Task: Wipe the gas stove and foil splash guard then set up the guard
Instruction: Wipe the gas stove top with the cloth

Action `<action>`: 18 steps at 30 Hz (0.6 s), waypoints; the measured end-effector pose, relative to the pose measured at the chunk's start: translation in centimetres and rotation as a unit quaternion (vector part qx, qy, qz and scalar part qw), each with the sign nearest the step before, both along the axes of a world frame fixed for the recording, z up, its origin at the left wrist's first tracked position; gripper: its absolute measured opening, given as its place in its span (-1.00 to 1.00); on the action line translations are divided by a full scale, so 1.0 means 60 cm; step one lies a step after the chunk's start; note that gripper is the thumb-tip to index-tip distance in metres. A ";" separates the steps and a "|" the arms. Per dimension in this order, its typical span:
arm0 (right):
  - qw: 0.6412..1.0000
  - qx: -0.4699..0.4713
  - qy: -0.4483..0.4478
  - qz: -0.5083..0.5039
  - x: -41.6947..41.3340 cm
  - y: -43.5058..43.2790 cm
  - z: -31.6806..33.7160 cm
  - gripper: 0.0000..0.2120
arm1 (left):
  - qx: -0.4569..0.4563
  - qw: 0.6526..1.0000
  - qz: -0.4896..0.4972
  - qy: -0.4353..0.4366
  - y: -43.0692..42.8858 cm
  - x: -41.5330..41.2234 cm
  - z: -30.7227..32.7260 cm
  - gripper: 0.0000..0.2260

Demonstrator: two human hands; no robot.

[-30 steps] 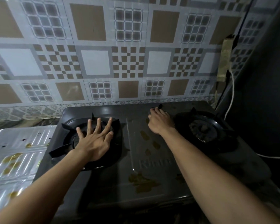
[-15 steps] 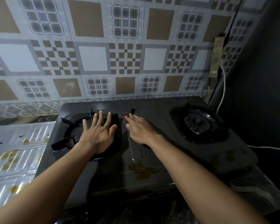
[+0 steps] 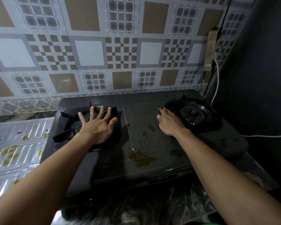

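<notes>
The black two-burner gas stove (image 3: 152,148) stands against the tiled wall, with brownish grease spots on its middle panel. My left hand (image 3: 97,125) lies flat with fingers spread on the left burner grate (image 3: 63,138). My right hand (image 3: 169,122) presses on the stove top just left of the right burner (image 3: 195,114). Its fingers curl over a small dark cloth with a red edge (image 3: 158,109), mostly hidden beneath them. The foil splash guard (image 3: 15,143) lies flat on the counter left of the stove, spotted with yellow stains.
A patterned tile wall (image 3: 120,54) rises right behind the stove. A dark wall (image 3: 258,78) closes the right side, with a white cable (image 3: 216,83) and a taped strip in the corner. The dark marbled counter edge (image 3: 152,208) runs in front.
My right hand slid left across the stove's middle panel to beside the left hand, then back right to the edge of the right burner. My left hand stayed on the left grate.
</notes>
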State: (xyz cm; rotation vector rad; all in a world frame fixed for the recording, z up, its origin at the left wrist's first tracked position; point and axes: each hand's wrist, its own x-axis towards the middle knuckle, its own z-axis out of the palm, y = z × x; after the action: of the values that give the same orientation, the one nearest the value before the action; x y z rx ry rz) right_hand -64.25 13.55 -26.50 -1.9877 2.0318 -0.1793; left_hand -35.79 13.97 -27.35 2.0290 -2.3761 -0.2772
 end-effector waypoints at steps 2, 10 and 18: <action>1.000 -0.022 0.019 0.003 0.011 0.001 -0.003 -0.53 | 0.003 1.000 -0.002 -0.005 0.003 0.004 -0.001 -0.44; 0.994 -0.061 -0.020 0.088 0.158 0.046 -0.018 -0.59 | 0.012 0.999 0.005 0.038 0.008 0.004 -0.005 -0.44; 0.988 -0.034 -0.031 0.148 0.142 0.127 -0.031 -0.53 | -0.066 0.997 -0.051 0.006 0.034 -0.012 -0.006 -0.42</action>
State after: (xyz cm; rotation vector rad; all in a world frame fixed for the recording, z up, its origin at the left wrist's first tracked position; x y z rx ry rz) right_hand -55.72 21.19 -28.39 -2.2649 1.6894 -0.2453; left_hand -36.49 16.03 -27.72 1.8480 -2.4241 -0.1299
